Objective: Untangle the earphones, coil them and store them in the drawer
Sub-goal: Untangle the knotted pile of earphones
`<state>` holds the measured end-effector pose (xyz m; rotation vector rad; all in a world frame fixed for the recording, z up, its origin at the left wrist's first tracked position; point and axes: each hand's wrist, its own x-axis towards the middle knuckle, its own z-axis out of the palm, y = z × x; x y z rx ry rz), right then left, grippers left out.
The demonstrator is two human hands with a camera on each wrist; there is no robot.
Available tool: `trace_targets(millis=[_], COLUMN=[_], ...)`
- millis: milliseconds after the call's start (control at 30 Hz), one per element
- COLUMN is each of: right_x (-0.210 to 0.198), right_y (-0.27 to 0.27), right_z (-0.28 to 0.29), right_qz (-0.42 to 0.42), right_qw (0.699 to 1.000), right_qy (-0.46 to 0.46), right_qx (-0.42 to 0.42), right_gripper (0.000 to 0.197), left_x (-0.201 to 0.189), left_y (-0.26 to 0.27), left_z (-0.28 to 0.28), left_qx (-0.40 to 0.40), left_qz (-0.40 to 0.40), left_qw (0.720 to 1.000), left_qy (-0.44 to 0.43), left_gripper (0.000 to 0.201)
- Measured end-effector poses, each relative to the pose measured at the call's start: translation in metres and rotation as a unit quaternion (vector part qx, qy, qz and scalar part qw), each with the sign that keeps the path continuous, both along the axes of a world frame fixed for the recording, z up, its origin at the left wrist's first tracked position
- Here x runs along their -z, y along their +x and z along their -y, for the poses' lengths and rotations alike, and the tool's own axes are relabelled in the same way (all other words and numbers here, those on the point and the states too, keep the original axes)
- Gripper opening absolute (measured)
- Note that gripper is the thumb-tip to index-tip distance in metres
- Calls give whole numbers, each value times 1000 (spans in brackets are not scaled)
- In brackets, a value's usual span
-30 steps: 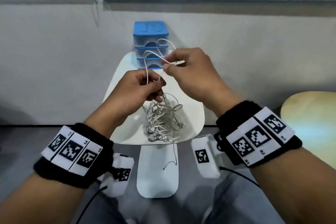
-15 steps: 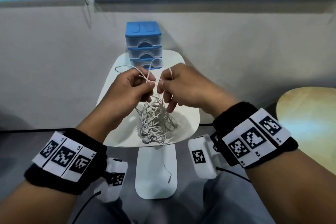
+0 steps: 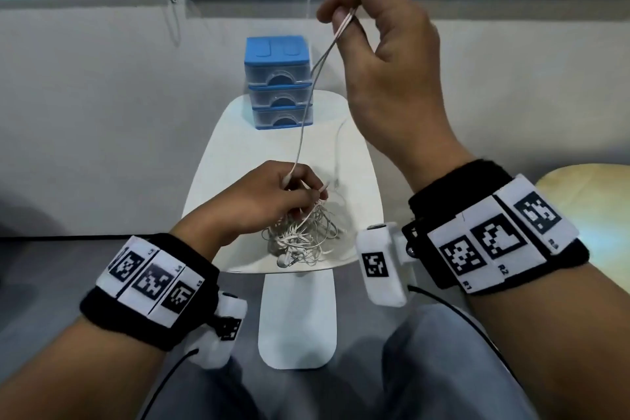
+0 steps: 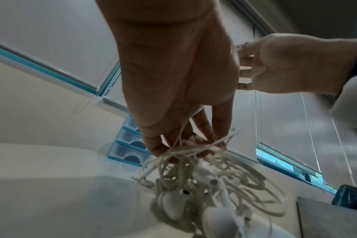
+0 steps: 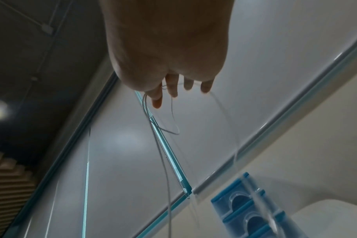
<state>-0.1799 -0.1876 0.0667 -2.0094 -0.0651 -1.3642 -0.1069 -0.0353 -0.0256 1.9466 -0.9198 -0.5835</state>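
Where both hands met at the tangle half a second ago, right hand (image 3: 381, 54) now lifts a pinched strand high, left hand (image 3: 272, 196) gripping the earphones (image 3: 303, 239) above the table (image 3: 238, 153): untangling underway, drawer unit (image 3: 278, 82) closed.

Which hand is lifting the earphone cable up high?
The right hand, raised above the blue drawer unit; the left hand stays low, gripping the tangle.
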Motion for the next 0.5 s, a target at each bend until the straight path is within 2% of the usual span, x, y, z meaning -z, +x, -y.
trace_targets(millis=[133,233,400,500], right_x=[-2,4,35,59], right_y=[3,-3,-10,-13], right_z=[13,19,42,57], right_qz=[13,-19,-188,-348], right_qw=[997,996,964,918], right_qy=[-39,-3,49,49], right_qx=[67,92,185,184], right_gripper=[14,13,11,15], left_x=[1,-3,-14,-21], left_y=[7,11,15,16], left_z=[-2,-6,-2,-1], left_qx=[-3,3,-12,-19], left_qz=[-5,-2,15,38], left_qw=[1000,1000,1000,999], left_qy=[6,5,9,23], left_gripper=[11,10,18,23])
